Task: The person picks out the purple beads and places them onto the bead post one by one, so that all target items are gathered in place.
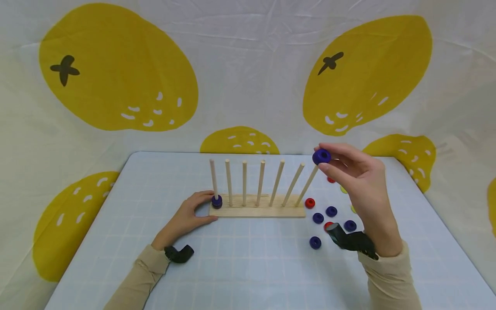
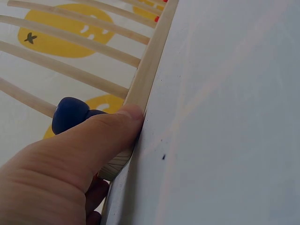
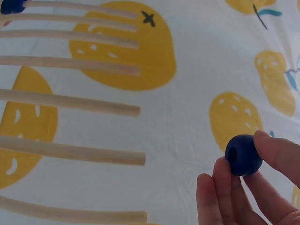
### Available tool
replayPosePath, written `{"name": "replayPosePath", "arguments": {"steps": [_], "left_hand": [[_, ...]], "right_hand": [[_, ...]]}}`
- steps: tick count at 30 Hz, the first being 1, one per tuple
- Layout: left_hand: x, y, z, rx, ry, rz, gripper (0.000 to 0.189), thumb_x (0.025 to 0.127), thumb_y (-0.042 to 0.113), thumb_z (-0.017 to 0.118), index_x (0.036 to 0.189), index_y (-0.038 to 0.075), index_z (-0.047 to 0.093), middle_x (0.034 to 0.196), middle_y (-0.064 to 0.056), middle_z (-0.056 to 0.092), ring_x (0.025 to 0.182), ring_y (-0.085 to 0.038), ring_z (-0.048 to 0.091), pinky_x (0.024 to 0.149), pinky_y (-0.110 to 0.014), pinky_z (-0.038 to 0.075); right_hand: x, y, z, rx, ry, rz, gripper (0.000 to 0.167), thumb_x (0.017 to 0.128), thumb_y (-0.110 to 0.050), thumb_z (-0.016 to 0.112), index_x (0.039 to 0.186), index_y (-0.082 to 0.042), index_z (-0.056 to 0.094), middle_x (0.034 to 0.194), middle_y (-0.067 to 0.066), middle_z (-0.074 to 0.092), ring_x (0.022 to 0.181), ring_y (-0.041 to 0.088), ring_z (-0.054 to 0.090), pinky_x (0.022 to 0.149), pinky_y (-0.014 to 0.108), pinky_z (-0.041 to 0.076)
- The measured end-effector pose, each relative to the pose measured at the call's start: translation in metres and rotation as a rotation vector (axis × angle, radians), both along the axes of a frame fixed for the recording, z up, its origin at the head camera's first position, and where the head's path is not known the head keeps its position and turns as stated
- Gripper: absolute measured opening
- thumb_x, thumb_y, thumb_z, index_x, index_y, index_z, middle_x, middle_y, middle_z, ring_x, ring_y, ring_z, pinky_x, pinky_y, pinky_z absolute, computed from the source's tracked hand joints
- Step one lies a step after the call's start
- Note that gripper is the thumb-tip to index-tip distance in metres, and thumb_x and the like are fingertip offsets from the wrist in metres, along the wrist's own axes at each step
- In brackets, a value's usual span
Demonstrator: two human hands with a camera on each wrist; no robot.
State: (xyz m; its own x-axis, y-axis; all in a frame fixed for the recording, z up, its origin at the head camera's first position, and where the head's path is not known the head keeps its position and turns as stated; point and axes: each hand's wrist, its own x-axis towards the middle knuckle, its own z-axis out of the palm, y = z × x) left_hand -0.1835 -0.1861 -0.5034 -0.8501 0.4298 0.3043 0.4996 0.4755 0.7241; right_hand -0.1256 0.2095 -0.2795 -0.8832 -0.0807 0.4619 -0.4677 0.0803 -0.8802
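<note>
A wooden peg rack (image 1: 257, 211) with several upright pegs stands on the table. Its leftmost peg bears dark blue beads (image 1: 217, 201) at the bottom. My left hand (image 1: 190, 214) grips the rack's left end, the thumb (image 2: 112, 129) along the front edge of the base and the other fingers mostly hidden behind it. Raised by the rightmost peg's top, my right hand (image 1: 358, 172) pinches a blue bead (image 1: 321, 156) between thumb and fingertips. In the right wrist view the hole of this bead (image 3: 243, 155) faces the pegs (image 3: 70, 150).
Right of the rack lie loose beads: several blue ones, such as one near the front (image 1: 315, 243), a red bead (image 1: 310, 203) close to the base, and yellow ones partly hidden by the right arm. A fruit-patterned cloth (image 1: 248, 77) hangs behind the table (image 1: 240, 267).
</note>
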Motion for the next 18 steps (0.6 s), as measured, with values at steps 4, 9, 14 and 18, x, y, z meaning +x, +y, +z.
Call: {"name": "replayPosePath", "arguments": {"steps": [4, 9, 14, 18], "left_hand": [[0.001, 0.0, 0.001, -0.001, -0.002, 0.0, 0.06, 0.077, 0.02, 0.088, 0.129, 0.006, 0.063, 0.141, -0.009, 0.055, 0.132, -0.03, 0.048, 0.11, -0.05, 0.038], [0.0, 0.0, 0.002, 0.001, -0.006, 0.001, 0.06, 0.077, 0.019, 0.088, 0.129, 0.006, 0.063, 0.141, -0.009, 0.055, 0.132, -0.03, 0.048, 0.11, -0.05, 0.038], [0.0, 0.0, 0.002, 0.001, -0.003, -0.004, 0.06, 0.077, 0.02, 0.087, 0.13, 0.006, 0.063, 0.14, -0.01, 0.055, 0.132, -0.03, 0.048, 0.11, -0.051, 0.038], [0.0, 0.0, 0.002, 0.0, 0.001, -0.006, 0.06, 0.077, 0.02, 0.087, 0.13, 0.006, 0.063, 0.14, -0.01, 0.055, 0.132, -0.03, 0.048, 0.11, -0.051, 0.038]], "right_hand": [[-0.003, -0.007, 0.005, -0.021, 0.008, 0.032, 0.036, 0.088, 0.009, 0.068, 0.125, 0.005, 0.065, 0.121, 0.016, 0.066, 0.106, 0.027, 0.064, 0.09, 0.025, 0.054], [-0.006, -0.015, 0.012, -0.011, -0.005, 0.059, 0.036, 0.089, 0.006, 0.069, 0.125, 0.003, 0.065, 0.121, 0.015, 0.066, 0.106, 0.027, 0.064, 0.092, 0.026, 0.054], [-0.011, -0.024, 0.018, -0.009, -0.014, 0.086, 0.036, 0.089, 0.004, 0.07, 0.124, 0.002, 0.066, 0.12, 0.015, 0.066, 0.105, 0.027, 0.064, 0.091, 0.027, 0.054], [-0.015, -0.032, 0.023, -0.015, 0.005, 0.11, 0.035, 0.089, 0.004, 0.071, 0.123, 0.002, 0.067, 0.118, 0.015, 0.066, 0.105, 0.027, 0.065, 0.092, 0.027, 0.054]]}}
